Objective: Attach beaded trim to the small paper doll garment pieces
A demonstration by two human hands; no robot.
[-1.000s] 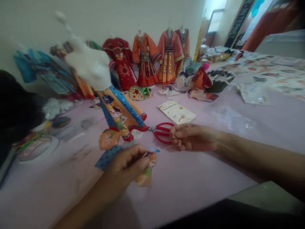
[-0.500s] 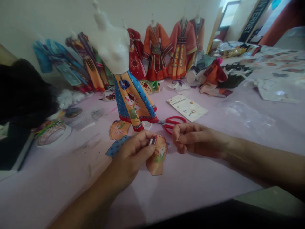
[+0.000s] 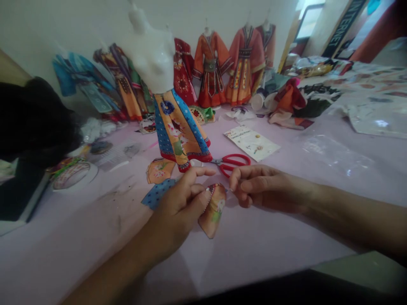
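My left hand (image 3: 182, 201) pinches an orange floral fabric piece (image 3: 216, 209) between thumb and bent fingers, its index finger stretched out above. A dark red border with small pale dots runs along the held edge. Just right of the cloth, my right hand (image 3: 260, 184) is curled with thumb and fingertips close together; a tiny pale speck shows at the fingertips, too small to name. Behind both hands lie red-handled scissors (image 3: 235, 160). A blue patterned fabric piece (image 3: 158, 192) and another orange piece (image 3: 160, 169) lie left of my left hand.
A white dress form (image 3: 152, 55) wearing a blue and orange skirt (image 3: 182, 131) stands behind my hands. Small robed figures (image 3: 210, 70) line the wall. A card with small ornaments (image 3: 251, 142), clear plastic (image 3: 337, 152) and a tape roll (image 3: 74, 177) lie around.
My left index finger has lifted off the fabric and straightened, and the piece has tilted and turned. The right hand has stayed nearly in place. The view has shifted slightly.
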